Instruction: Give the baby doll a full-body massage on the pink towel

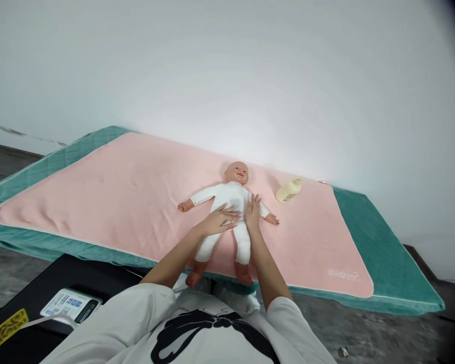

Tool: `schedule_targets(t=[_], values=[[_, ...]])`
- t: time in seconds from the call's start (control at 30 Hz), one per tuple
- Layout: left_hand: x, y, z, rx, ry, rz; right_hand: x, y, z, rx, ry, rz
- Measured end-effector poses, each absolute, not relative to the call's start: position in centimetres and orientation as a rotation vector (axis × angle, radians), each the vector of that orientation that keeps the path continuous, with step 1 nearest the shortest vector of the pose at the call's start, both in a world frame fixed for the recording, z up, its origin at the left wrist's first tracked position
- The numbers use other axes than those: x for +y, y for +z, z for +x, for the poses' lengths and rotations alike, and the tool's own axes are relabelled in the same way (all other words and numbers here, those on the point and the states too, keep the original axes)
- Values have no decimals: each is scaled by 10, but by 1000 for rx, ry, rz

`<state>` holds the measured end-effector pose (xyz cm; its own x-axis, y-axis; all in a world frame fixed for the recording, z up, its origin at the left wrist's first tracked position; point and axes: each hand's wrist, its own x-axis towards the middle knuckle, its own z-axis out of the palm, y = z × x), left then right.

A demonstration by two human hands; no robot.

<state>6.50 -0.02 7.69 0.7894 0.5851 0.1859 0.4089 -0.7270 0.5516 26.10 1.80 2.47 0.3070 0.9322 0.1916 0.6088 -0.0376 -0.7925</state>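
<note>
A baby doll (233,194) with a white cloth body lies on its back on the pink blanket (109,187), head toward the wall and feet at the near edge. My left hand (220,220) rests flat across its lower belly, fingers stretched out. Along the doll's side, by the arm on the right, lies my right hand (253,212) with its fingers extended, touching the white cloth. Neither hand grips anything. To the right of the doll, a pale yellow bottle (288,190) with a pump-like top is on the blanket, apart from both hands.
The blanket covers most of a bed with a green quilted cover (379,242), set against a white wall (227,76). At the lower left, a white device (70,305) with a label sits on a black surface (87,273), near a yellow tag (5,331).
</note>
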Motion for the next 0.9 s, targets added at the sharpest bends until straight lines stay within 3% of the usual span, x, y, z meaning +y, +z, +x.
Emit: schedule_targets(t=[0.37,0.9], values=[[37,61,82,758,409,2641,-3,24,260,-1191,595,-1492],[64,55,92,1328,515,2614,-10,26,262,-1125,676,-1429]])
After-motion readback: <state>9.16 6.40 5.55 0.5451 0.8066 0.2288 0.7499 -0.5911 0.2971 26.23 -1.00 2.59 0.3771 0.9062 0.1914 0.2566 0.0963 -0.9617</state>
